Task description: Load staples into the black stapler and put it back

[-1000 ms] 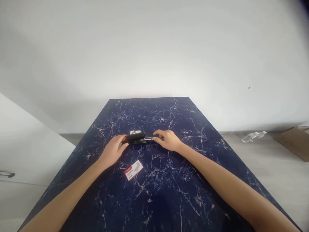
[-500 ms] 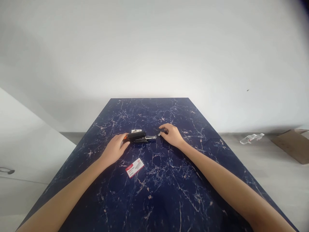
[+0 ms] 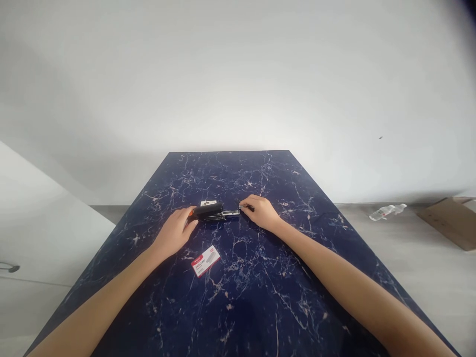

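Observation:
My left hand (image 3: pixel 177 229) is closed around the rear of a black stapler (image 3: pixel 208 212) with an orange part near the fingers. Its metal staple tray (image 3: pixel 231 213) sticks out to the right, uncovered. Just right of the tray's end, my right hand (image 3: pixel 261 213) pinches a small grey strip of staples (image 3: pixel 241 206), mostly hidden by the fingertips. A red and white staple box (image 3: pixel 206 261) lies nearer to me on the table. Behind the stapler a small white printed piece (image 3: pixel 208 203) shows in part.
Everything rests on a dark blue marbled table (image 3: pixel 238 307) whose far edge is close to a white wall (image 3: pixel 230 74). On the floor to the right are clear plastic bottles (image 3: pixel 387 212) and a cardboard box (image 3: pixel 450 222).
My right hand's fingers have closed more tightly together, and the strip has come nearer the end of the staple tray. My left hand keeps its hold on the stapler.

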A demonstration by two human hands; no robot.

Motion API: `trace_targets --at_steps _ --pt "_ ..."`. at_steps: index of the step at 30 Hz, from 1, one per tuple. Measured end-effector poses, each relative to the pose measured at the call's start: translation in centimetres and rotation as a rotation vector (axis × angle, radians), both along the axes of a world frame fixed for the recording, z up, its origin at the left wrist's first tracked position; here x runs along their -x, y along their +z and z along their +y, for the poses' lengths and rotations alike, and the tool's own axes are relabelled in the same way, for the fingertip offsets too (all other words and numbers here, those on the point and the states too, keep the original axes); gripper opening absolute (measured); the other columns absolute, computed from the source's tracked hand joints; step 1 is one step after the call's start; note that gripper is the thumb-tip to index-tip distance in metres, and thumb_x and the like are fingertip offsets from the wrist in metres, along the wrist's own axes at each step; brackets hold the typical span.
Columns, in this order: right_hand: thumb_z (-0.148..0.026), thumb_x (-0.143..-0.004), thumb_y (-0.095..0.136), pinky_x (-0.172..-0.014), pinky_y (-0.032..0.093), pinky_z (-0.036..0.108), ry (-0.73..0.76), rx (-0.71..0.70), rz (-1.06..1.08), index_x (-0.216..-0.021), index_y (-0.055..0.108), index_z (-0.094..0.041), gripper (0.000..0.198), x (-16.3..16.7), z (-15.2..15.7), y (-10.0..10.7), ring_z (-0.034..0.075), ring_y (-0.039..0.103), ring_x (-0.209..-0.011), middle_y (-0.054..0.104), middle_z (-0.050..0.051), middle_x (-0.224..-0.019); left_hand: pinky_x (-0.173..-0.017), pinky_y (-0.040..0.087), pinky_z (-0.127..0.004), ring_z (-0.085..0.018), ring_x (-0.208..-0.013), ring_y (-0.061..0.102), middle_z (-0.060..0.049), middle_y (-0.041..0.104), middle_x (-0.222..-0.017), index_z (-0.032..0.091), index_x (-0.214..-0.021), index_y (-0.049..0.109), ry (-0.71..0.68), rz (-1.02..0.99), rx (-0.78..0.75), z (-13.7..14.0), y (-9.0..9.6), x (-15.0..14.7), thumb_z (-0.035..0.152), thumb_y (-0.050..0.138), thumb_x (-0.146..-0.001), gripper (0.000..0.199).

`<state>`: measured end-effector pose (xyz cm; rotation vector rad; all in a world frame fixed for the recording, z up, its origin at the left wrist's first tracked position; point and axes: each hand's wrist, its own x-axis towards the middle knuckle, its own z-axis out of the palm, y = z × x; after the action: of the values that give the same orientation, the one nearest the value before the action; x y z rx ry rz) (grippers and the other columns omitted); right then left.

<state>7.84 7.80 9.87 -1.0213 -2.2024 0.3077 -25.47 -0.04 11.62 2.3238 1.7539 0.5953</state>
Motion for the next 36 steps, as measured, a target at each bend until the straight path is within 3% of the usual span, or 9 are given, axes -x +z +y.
trace_targets --at_steps 6,10,16,23,27,30,36 --pt "-0.025 -0.105 0.051 -0.080 0.057 0.033 -0.007 -0.083 0.030 -0.124 0.070 -0.021 0.027 0.3 -0.4 -0.2 0.021 0.069 -0.091 0.069 0.010 -0.108 -0.100 0.051 -0.050 -0.034 -0.123 0.059 -0.014 0.064 -0.134 0.020 -0.146 0.049 -0.003 0.008 0.017 0.0 0.1 0.0 0.047 0.043 -0.104 0.051" --pt "-0.025 -0.104 0.053 -0.087 0.057 0.034 0.011 -0.071 0.120 -0.116 0.074 -0.022 0.025 0.4 -0.4 0.2 0.021 0.070 -0.097 0.071 0.010 -0.108 -0.100 0.052 -0.050 -0.034 -0.121 0.061 -0.014 0.066 -0.132 0.021 -0.144 0.052 0.001 -0.016 0.008 0.0 0.0 0.1 0.049 0.044 -0.103 0.050" --pt "-0.027 -0.093 0.070 -0.088 0.060 0.033 0.043 0.222 0.211 -0.097 0.081 -0.028 0.013 -0.1 -0.1 0.6 0.020 0.075 -0.091 0.080 0.000 -0.101 -0.100 0.052 -0.050 -0.033 -0.120 0.062 -0.014 0.065 -0.134 0.021 -0.143 0.053 0.002 -0.034 0.030 -0.1 0.1 0.2 0.051 0.045 -0.103 0.051" --pt "-0.034 -0.088 0.073 -0.079 0.063 0.034 -0.004 0.381 0.318 -0.095 0.082 -0.028 0.013 -0.4 0.0 0.6 0.020 0.076 -0.079 0.080 0.001 -0.092 -0.102 0.051 -0.051 -0.034 -0.124 0.060 -0.014 0.063 -0.138 0.021 -0.147 0.050 0.026 -0.031 0.059 -0.1 0.1 0.3 0.054 0.045 -0.102 0.056" --pt "-0.036 -0.085 0.076 -0.094 0.061 0.037 0.013 0.372 0.410 -0.095 0.081 -0.028 0.014 -0.4 0.5 0.2 0.022 0.076 -0.096 0.080 0.001 -0.103 -0.103 0.050 -0.050 -0.033 -0.125 0.059 -0.013 0.063 -0.137 0.023 -0.144 0.053 0.018 -0.058 0.064 0.0 0.2 0.3 0.052 0.046 -0.102 0.052" --pt "-0.039 -0.086 0.076 -0.093 0.061 0.038 0.017 0.389 0.473 -0.098 0.080 -0.027 0.017 0.0 0.4 0.1 0.022 0.077 -0.097 0.080 0.003 -0.105 -0.103 0.050 -0.050 -0.032 -0.123 0.060 -0.012 0.064 -0.136 0.024 -0.143 0.054 0.009 -0.082 0.072 0.0 0.3 0.2 0.052 0.046 -0.102 0.050" --pt "-0.027 -0.094 0.068 -0.097 0.059 0.036 0.093 0.140 0.423 -0.093 0.079 -0.027 0.011 2.2 -2.0 1.0 0.020 0.074 -0.103 0.078 0.003 -0.110 -0.103 0.050 -0.051 -0.033 -0.121 0.062 -0.013 0.066 -0.133 0.024 -0.142 0.056 -0.005 -0.088 0.038 0.0 0.2 0.2 0.051 0.048 -0.101 0.049"
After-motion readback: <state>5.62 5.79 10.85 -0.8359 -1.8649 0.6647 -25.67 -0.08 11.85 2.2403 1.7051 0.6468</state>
